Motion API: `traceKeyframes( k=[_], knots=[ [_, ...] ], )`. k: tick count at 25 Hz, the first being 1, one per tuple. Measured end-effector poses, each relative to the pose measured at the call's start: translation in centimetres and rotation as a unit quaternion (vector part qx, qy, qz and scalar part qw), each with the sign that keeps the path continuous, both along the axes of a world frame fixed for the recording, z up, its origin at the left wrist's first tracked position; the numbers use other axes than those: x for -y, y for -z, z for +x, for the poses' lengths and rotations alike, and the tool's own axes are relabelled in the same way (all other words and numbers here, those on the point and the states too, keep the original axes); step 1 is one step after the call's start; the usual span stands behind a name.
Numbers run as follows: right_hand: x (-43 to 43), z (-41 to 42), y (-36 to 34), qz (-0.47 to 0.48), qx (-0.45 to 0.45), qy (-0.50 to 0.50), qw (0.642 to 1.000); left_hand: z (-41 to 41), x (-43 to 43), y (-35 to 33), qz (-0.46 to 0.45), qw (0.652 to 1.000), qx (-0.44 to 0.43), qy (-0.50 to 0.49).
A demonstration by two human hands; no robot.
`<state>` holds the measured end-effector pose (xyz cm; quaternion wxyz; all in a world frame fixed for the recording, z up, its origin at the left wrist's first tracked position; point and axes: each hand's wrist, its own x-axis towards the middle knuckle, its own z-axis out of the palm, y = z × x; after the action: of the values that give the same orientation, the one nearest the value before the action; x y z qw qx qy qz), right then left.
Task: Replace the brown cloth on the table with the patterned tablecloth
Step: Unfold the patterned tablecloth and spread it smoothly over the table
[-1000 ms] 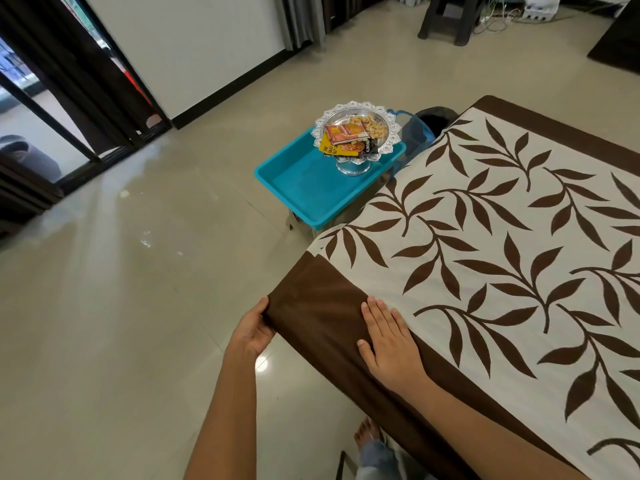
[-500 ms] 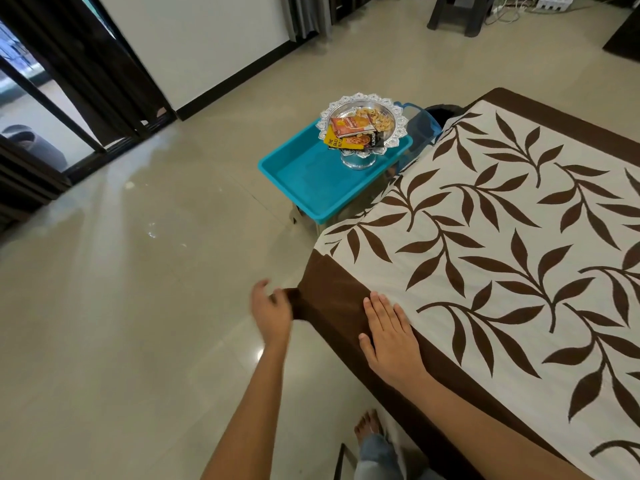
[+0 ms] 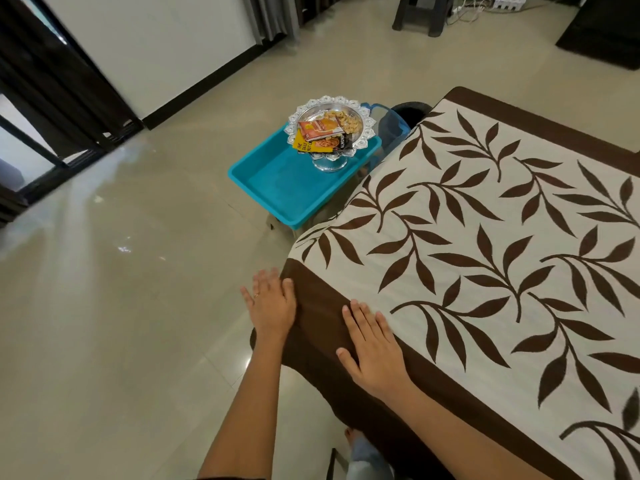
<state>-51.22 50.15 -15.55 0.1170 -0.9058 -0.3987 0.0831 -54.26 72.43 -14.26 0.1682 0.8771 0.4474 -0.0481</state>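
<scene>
My left hand [image 3: 270,304] and right hand [image 3: 375,349], fingers [image 3: 360,318] straight, touch the patterned tablecloth [image 3: 485,237]; a yellow packet [image 3: 302,144] reads "THE DAILY NUT".

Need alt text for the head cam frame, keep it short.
Two bare hands rest at the near corner of a leaf-patterned tablecloth spread over a table: the right hand lies flat on its brown border, the left hand is open against the corner's hanging side. Beyond, a blue tray holds a silver footed dish of snack packets.
</scene>
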Motion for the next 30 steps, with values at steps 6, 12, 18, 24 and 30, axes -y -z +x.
traceKeyframes(
  k=[6,12,18,24,30],
  knots=[
    [-2.4,0.0,-1.0,0.047,-0.006,0.000,0.999,2.0,3.9,-0.6,0.032,0.960,0.079,0.266],
    [-0.8,-0.6,0.2,0.010,-0.012,0.031,0.999,1.6,3.2,1.0,0.054,0.971,0.053,0.228],
    [9.2,-2.1,0.5,-0.007,-0.002,0.134,0.991,1.7,3.2,1.1,0.056,0.972,0.042,0.224],
    [8.4,-2.4,0.0,-0.008,-0.011,0.132,0.991,2.6,13.4,-1.3,0.081,0.953,0.065,0.285],
    [9.4,-3.0,-0.1,-0.004,-0.019,0.159,0.987,1.2,16.9,0.1,0.034,0.956,0.032,0.289]
  ],
)
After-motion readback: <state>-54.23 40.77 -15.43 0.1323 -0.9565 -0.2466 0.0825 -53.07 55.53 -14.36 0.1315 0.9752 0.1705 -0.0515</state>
